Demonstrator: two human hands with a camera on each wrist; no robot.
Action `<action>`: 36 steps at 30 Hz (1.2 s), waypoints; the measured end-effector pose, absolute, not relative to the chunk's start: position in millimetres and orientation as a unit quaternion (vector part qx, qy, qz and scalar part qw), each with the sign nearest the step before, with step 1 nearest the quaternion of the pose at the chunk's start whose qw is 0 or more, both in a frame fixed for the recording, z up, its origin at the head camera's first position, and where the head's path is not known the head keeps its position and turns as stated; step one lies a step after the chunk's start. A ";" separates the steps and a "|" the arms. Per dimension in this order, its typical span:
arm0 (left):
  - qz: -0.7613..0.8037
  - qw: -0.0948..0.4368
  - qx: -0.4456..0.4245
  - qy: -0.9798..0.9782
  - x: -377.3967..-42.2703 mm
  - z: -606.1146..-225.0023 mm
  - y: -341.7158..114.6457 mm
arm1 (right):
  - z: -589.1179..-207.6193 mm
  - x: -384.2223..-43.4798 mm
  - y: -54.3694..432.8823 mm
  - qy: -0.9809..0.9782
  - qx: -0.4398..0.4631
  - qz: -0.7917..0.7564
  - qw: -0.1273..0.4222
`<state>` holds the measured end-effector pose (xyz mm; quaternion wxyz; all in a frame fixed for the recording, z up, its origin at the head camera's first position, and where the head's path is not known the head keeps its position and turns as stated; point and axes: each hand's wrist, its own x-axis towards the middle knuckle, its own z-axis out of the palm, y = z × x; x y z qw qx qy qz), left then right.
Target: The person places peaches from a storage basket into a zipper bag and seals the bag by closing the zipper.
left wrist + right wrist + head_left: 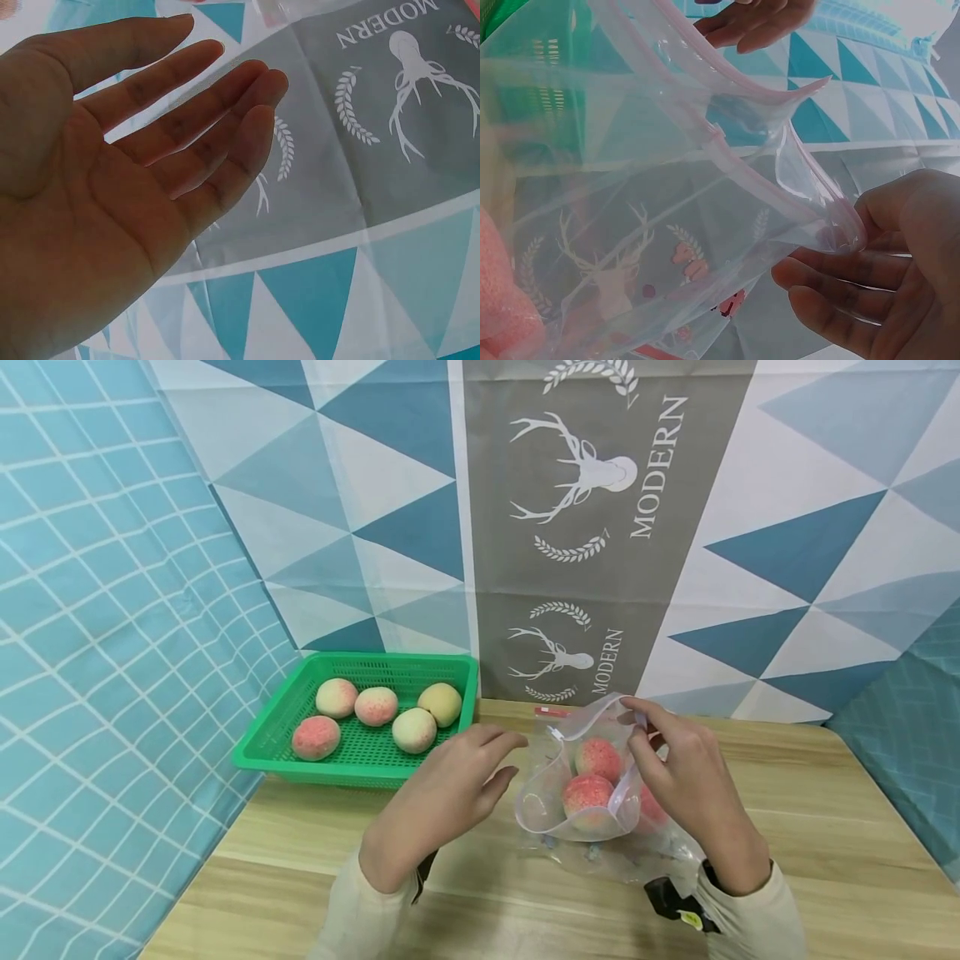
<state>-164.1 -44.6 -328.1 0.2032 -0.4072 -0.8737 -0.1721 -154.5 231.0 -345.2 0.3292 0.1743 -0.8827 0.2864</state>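
A clear plastic zip bag [542, 806] lies on the table with its mouth open, holding pink peaches [587, 795]; three show through the opening and the film. My right hand [686, 768] pinches the bag's rim at the right between thumb and fingers. In the right wrist view, the lilac-edged rim [757, 180] runs to the thumb and forefinger. My left hand [450, 785] hovers between the bag and a green basket [318, 770], its fingers apart and slightly bent. The left wrist view shows its palm [112, 187] with nothing in it.
Several pink and cream peaches [377, 706] lie in the green basket at the back left. A patterned cloth [570, 568] hangs behind the wooden table [300, 852], and a blue checked cloth [97, 610] hangs on the left.
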 end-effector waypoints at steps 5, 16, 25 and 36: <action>-0.171 0.205 -0.389 -0.882 -169.0 -328.2 -50.4 | -346.1 -154.8 230.2 -0.882 0.175 0.287 0.331; -0.178 0.183 -0.340 -0.905 -182.4 -329.8 -66.8 | -347.7 -157.4 227.2 -0.879 0.181 0.289 0.335; -0.185 0.190 -0.306 -0.914 -193.2 -331.9 -82.5 | -347.5 -157.9 227.0 -0.880 0.182 0.286 0.334; -0.204 0.180 -0.287 -0.918 -207.8 -333.8 -95.5 | -348.3 -157.1 230.1 -0.882 0.175 0.281 0.335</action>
